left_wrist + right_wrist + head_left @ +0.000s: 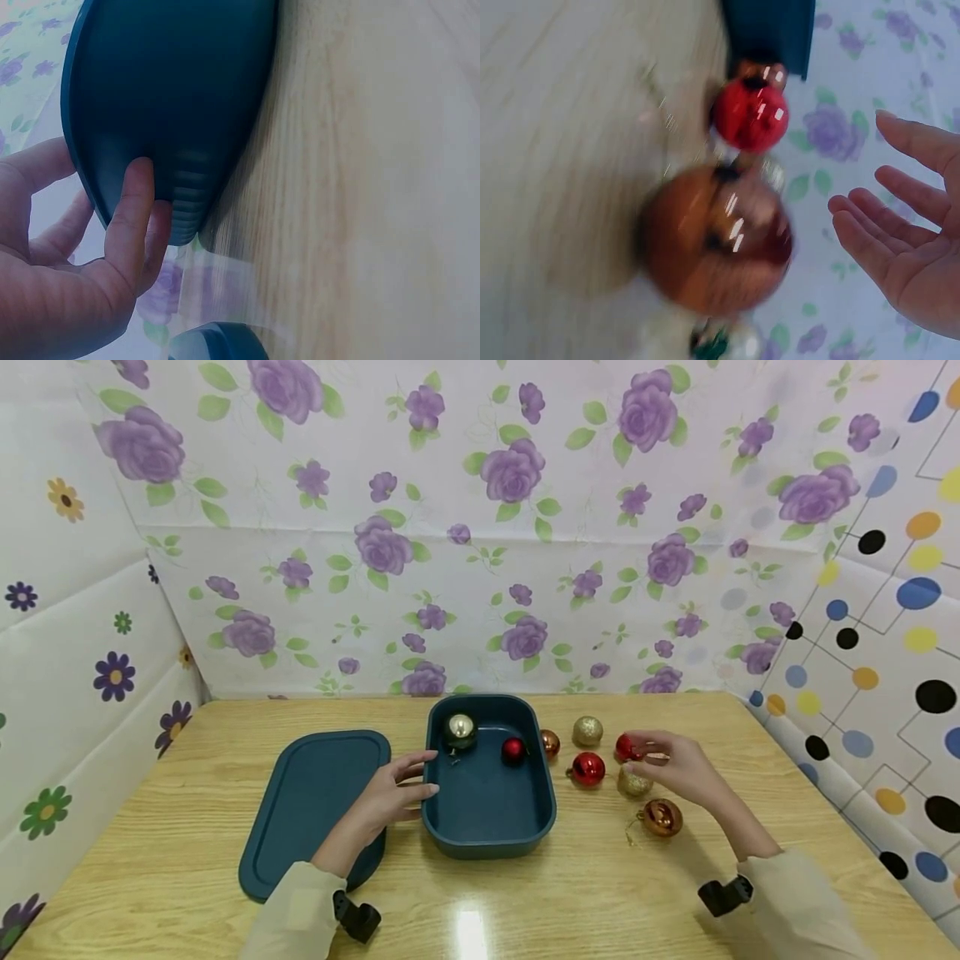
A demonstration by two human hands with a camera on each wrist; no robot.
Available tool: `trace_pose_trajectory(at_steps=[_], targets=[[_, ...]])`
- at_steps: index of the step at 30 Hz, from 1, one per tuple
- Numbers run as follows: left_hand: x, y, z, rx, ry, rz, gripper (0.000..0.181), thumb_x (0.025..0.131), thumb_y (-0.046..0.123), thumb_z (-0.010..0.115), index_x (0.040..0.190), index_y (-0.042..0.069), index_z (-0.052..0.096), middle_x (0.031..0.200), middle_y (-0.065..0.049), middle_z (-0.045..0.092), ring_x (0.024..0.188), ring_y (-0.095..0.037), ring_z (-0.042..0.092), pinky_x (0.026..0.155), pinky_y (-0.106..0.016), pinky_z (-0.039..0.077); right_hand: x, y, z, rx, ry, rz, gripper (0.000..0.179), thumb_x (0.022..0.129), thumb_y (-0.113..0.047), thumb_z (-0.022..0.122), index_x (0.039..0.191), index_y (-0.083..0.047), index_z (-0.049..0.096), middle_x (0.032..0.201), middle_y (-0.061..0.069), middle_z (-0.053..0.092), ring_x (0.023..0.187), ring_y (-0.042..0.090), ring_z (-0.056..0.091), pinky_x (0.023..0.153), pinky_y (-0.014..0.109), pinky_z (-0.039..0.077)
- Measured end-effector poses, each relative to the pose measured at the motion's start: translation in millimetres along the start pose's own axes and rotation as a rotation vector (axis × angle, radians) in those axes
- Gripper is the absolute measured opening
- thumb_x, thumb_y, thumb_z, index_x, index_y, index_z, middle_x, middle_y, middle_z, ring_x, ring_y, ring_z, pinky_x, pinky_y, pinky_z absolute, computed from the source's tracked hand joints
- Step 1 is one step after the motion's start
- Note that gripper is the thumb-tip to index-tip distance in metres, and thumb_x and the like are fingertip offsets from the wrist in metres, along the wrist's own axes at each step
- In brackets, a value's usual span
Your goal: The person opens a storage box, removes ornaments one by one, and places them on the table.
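A dark teal box stands on the table, holding a shiny pale-gold Christmas ball and a small red ball. My left hand touches the box's left wall with extended fingertips. Over the loose balls on the right, my right hand hovers with fingers spread and nothing held. Nearest it are a red ball and a glittery gold ball, both partly hidden by its fingers. A copper ball with a hanging string lies just in front, large in the right wrist view.
Left of the box lies its flat teal lid, partly under my left forearm. Between box and right hand sit another red ball, a glittery gold ball and a copper ball. Flowered cloth hangs behind the table.
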State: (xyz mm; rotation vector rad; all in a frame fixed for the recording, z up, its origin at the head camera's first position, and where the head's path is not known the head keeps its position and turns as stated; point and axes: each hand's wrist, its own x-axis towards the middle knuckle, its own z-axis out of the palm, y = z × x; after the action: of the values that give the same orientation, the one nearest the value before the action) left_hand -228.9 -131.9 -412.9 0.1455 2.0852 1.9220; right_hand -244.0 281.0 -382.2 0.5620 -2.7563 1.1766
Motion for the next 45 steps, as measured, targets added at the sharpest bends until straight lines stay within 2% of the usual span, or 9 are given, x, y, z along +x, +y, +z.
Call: trace_pose_trajectory(at_steps=[3, 10, 14, 21, 29, 34, 38, 45], targets=[[-0.2, 0.4, -0.1, -0.002, 0.000, 0.000, 0.056, 0.088, 0.011, 0.061, 0.139, 0.011, 0.039, 0.143, -0.023, 0.028, 0.121, -0.038, 0.042, 0.081, -0.044, 0.049, 7.8, -12, 7, 0.041, -0.008, 0.002, 0.052, 0.082, -0.020, 0.069, 0.126, 0.002, 0.052, 0.117, 0.022, 0.057, 0.103, 0.035, 0.057, 0.081, 0.034, 0.050], [-0.4, 0.4, -0.2, -0.001, -0.001, -0.001, 0.056, 0.087, 0.011, 0.062, 0.139, 0.012, 0.039, 0.142, -0.023, 0.028, 0.121, -0.038, 0.042, 0.081, -0.044, 0.049, 26.8, -31, 31, 0.124, -0.027, -0.036, 0.049, 0.083, -0.018, 0.069, 0.124, 0.003, 0.053, 0.117, 0.021, 0.058, 0.106, 0.037, 0.054, 0.085, 0.040, 0.048], [-0.4, 0.7, 0.1, -0.001, -0.003, -0.003, 0.056, 0.088, 0.011, 0.061, 0.139, 0.011, 0.038, 0.142, -0.023, 0.028, 0.121, -0.038, 0.042, 0.081, -0.044, 0.049, 39.0, -39, 45, 0.163, -0.053, -0.054, 0.049, 0.082, -0.019, 0.069, 0.124, 0.001, 0.054, 0.120, 0.020, 0.056, 0.107, 0.034, 0.055, 0.084, 0.038, 0.049], [0.2, 1.2, -0.3, -0.002, -0.003, -0.006, 0.057, 0.088, 0.011, 0.061, 0.139, 0.011, 0.038, 0.142, -0.023, 0.029, 0.120, -0.037, 0.043, 0.081, -0.045, 0.049, 61.7, -51, 70, 0.146, -0.090, -0.114, 0.046, 0.080, -0.017, 0.071, 0.120, 0.002, 0.057, 0.114, 0.022, 0.060, 0.102, 0.032, 0.058, 0.082, 0.039, 0.050], [-0.5, 1.2, 0.1, -0.009, -0.001, -0.012, 0.056, 0.088, 0.011, 0.061, 0.139, 0.011, 0.039, 0.142, -0.023, 0.029, 0.119, -0.036, 0.045, 0.081, -0.044, 0.049, 81.2, -60, 94, 0.002, -0.115, -0.165, 0.043, 0.080, -0.017, 0.071, 0.118, 0.001, 0.060, 0.111, 0.020, 0.062, 0.101, 0.029, 0.059, 0.082, 0.043, 0.048], [0.0, -0.8, 0.2, -0.012, 0.010, -0.013, 0.056, 0.087, 0.010, 0.062, 0.138, 0.012, 0.040, 0.142, -0.023, 0.029, 0.116, -0.034, 0.047, 0.081, -0.044, 0.049, 94.2, -62, 106, -0.163, -0.128, -0.199, 0.042, 0.079, -0.016, 0.072, 0.115, 0.002, 0.062, 0.107, 0.018, 0.064, 0.097, 0.028, 0.060, 0.081, 0.039, 0.049], [0.0, -1.4, 0.1, -0.012, 0.011, -0.008, 0.056, 0.087, 0.010, 0.062, 0.138, 0.011, 0.040, 0.142, -0.023, 0.029, 0.116, -0.033, 0.048, 0.081, -0.044, 0.049, 102.7, -64, 112, -0.281, -0.147, -0.195, 0.040, 0.078, -0.014, 0.073, 0.113, 0.002, 0.063, 0.105, 0.017, 0.064, 0.094, 0.027, 0.060, 0.080, 0.039, 0.049], [0.1, -1.4, -0.6, -0.013, 0.006, -0.004, 0.055, 0.087, 0.011, 0.061, 0.138, 0.013, 0.040, 0.142, -0.023, 0.029, 0.113, -0.031, 0.050, 0.079, -0.042, 0.050, 110.9, -69, 120, -0.414, -0.213, -0.164, 0.038, 0.078, -0.010, 0.072, 0.113, 0.002, 0.063, 0.107, 0.015, 0.064, 0.085, 0.024, 0.061, 0.075, 0.035, 0.048]])
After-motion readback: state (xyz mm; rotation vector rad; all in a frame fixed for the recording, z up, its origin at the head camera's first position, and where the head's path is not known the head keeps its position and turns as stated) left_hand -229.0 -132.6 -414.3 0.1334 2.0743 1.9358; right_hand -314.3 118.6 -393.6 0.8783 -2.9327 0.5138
